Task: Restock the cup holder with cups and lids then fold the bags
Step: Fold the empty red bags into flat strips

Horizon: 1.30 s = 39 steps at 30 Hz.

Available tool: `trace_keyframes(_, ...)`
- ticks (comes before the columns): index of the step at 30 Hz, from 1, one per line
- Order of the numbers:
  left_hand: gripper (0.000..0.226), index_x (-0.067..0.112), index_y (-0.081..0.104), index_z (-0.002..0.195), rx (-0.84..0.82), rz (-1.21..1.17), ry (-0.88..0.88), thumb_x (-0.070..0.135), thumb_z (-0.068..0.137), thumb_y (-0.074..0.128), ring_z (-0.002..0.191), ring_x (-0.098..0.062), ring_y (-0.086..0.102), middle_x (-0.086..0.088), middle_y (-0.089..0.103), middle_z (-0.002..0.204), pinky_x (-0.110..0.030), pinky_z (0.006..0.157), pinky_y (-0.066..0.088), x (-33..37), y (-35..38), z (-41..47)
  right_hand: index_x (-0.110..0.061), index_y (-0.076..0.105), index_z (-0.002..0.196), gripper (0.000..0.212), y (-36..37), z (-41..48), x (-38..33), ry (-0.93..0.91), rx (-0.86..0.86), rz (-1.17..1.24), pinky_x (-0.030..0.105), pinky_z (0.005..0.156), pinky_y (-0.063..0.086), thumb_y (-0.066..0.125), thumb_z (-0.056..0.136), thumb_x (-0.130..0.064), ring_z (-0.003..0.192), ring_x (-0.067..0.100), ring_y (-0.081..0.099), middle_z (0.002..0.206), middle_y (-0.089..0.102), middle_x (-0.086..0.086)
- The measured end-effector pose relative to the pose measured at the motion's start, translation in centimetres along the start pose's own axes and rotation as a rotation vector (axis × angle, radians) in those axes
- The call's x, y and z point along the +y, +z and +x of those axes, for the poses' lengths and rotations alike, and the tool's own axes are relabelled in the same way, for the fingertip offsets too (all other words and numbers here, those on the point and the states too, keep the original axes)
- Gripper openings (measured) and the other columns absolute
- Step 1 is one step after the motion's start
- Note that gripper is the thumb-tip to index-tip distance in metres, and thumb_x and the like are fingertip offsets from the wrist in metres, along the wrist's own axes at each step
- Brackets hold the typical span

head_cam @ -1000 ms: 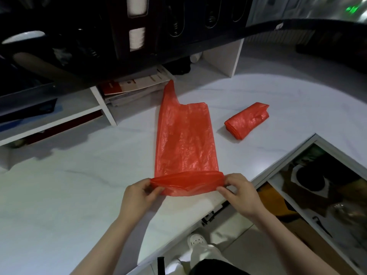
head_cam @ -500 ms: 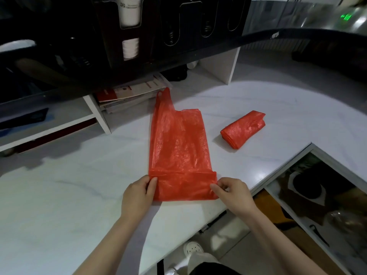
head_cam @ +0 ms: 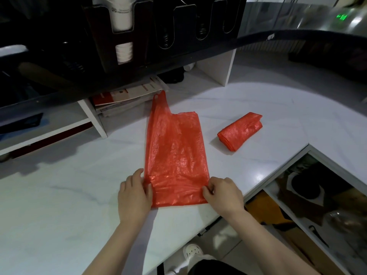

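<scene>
The flat red bag [head_cam: 174, 155] is thin, translucent plastic film, crinkled all over, with a wet-looking sheen near its folded lower edge. The rolled red bag [head_cam: 239, 133] is the same crinkly film, denser in colour where layers stack. The countertop [head_cam: 59, 205] looks like polished white marble-pattern stone with faint grey veins, smooth and softly reflective. The cup holder [head_cam: 143, 32] is dark, matt board or plastic; which one cannot be told. The cups [head_cam: 121, 16] in it look like smooth white paper. The booklets [head_cam: 127, 96] are glossy printed paper.
</scene>
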<state>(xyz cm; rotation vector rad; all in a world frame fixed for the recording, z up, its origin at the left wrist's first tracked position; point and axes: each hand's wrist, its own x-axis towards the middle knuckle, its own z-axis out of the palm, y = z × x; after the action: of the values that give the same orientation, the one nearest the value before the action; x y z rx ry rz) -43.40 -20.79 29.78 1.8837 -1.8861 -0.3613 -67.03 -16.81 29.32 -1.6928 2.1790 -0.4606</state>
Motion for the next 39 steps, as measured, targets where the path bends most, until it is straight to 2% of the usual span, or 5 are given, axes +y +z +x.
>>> trace_keyframes(7, 0.048, 0.026, 0.048, 0.139, -0.196, 0.273, 0.681, 0.038, 0.094, 0.034, 0.141, -0.027, 0.029, 0.002, 0.041, 0.148, -0.045, 0.112, 0.017, 0.5, 0.6, -0.5, -0.039, 0.030, 0.128, 0.056, -0.7, 0.0, 0.0, 0.020, -0.087, 0.118, 0.026, 0.055, 0.040, 0.061, 0.082, -0.042, 0.079, 0.009, 0.053, 0.077, 0.055, -0.012)
trace_keyframes(11, 0.053, 0.027, 0.039, 0.144, -0.330, 0.383, 0.659, 0.046, 0.097, 0.027, 0.141, -0.028, 0.022, 0.003, 0.038, 0.149, -0.042, 0.112, 0.010, 0.4, 1.2, -1.2, -0.031, 0.035, 0.140, 0.068, -1.2, -0.7, -0.2, -0.160, 0.077, 0.062, 0.034, 0.094, 0.045, 0.066, 0.080, -0.037, 0.115, 0.018, 0.047, 0.120, 0.051, -0.005)
trace_keyframes(14, 0.055, 0.031, 0.029, 0.147, -0.398, 0.372, 0.630, 0.049, 0.097, 0.021, 0.144, -0.028, 0.013, 0.006, 0.025, 0.154, -0.040, 0.114, 0.001, 0.4, 1.2, -1.2, -0.028, 0.025, 0.149, 0.071, 0.0, -1.4, -1.3, -0.439, 0.025, -0.078, 0.038, 0.118, 0.005, 0.051, 0.088, -0.050, 0.147, 0.023, 0.008, 0.158, 0.018, -0.001)
trace_keyframes(24, 0.055, 0.047, -0.023, 0.141, -0.462, 0.362, 0.593, 0.060, 0.090, -0.007, 0.139, -0.010, -0.031, 0.021, -0.026, 0.150, -0.033, 0.112, -0.023, -0.5, 2.2, -0.8, -0.027, -0.014, 0.150, 0.086, 2.5, -1.1, -0.8, -0.388, -0.259, -0.331, 0.040, 0.112, -0.022, 0.000, 0.081, -0.075, 0.133, 0.014, -0.040, 0.152, -0.030, -0.006)
trace_keyframes(39, 0.057, 0.049, -0.019, 0.140, -0.472, 0.305, 0.571, 0.063, 0.088, -0.001, 0.136, -0.007, -0.033, 0.023, -0.023, 0.149, -0.031, 0.110, -0.025, -0.5, 2.4, -0.7, -0.038, 0.000, 0.151, 0.102, -0.2, -2.1, 1.9, -0.568, -0.390, -0.284, 0.034, 0.114, -0.021, 0.049, 0.072, -0.079, 0.136, 0.005, -0.035, 0.152, -0.025, -0.018)
